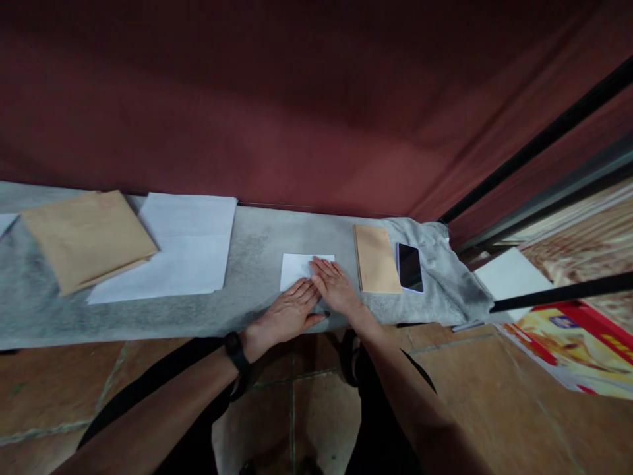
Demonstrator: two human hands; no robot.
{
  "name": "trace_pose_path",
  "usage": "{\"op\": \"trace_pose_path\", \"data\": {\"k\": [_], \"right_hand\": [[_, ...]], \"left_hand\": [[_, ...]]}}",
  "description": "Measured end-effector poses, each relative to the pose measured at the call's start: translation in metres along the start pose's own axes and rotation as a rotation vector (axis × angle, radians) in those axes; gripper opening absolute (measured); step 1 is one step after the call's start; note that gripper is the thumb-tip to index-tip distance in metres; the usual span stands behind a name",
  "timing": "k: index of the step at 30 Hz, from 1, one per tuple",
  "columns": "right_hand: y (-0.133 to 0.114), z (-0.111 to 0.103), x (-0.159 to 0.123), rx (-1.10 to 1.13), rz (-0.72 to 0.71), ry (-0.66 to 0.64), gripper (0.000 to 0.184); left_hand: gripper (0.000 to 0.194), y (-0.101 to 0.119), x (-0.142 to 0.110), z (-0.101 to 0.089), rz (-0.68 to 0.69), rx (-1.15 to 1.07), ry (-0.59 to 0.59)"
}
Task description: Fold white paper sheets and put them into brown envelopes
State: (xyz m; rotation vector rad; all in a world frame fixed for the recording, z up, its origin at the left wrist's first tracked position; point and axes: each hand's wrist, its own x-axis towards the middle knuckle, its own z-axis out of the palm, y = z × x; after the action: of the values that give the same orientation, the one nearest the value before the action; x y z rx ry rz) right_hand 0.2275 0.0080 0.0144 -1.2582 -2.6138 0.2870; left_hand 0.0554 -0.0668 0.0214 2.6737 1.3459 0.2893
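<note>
The small white rectangular paper (295, 265) lies on the grey plush cloth (260, 254), its long axis seemingly left to right. The left hand (291, 311) and the right hand (337, 288), equally near, rest flat over its near right part, touching each other, clamped on nothing.

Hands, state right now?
Left hand: open, palm down on the white paper, not grasping.
Right hand: open, palm down on the same paper.
</note>
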Motion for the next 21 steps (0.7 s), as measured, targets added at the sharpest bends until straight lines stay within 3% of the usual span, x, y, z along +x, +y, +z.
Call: {"op": "trace_pose_path", "data": {"k": [11,21], "right_hand": [[0.003,0.0047,-0.0028,-0.071,0.052,0.025,0.054],[0.0027,0.0055,-0.0076,-0.118,0.105,0.053,0.055]], "left_hand": [[0.07,0.003,-0.0017,0.006,-0.026,0.033,-0.001],[0.07,0.0064,-0.0043,-0.0007,-0.057,0.023,-0.012]]}}
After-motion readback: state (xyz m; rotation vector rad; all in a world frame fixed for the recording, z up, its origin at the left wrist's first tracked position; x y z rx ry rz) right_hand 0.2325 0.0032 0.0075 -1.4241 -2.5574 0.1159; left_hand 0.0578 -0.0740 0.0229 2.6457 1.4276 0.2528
